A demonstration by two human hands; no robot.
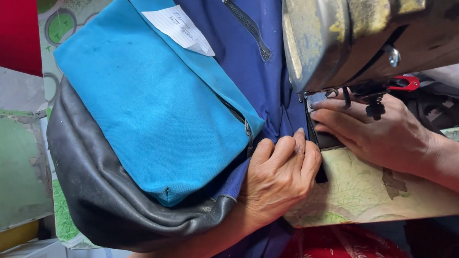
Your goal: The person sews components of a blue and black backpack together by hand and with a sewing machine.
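Head view, looking down on a sewing station. A backpack (150, 114) with a bright blue front pocket, darker blue body and black leatherette base lies across the left and centre of the scene, its base toward the near left and its top running far and right under the machine. A white paper slip (179, 28) lies on the far edge of the bright blue pocket; a dark zipper (248, 25) runs along the darker blue panel just right of it.

The left hand (281, 177) rests on the bag at near centre, fingers curled and pressed together, knuckles bunching the dark blue fabric and a black strip of edging (314, 138) against the table. The right hand (376, 132) lies flat just right of it, fingers extended toward the left and held close together, pressing the same black strip down; whether it pinches anything cannot be told. The two hands nearly touch at the fingertips.

The worn, yellow-stained head of the sewing machine (374, 16) fills the far right and overhangs the right hand, hiding the needle area and part of the fingers. A red-handled tool (405, 82) shows just beneath it. The patterned table top (368, 194) is bare at the near right. A red floral cloth (328, 250) shows at the near edge, below the table.
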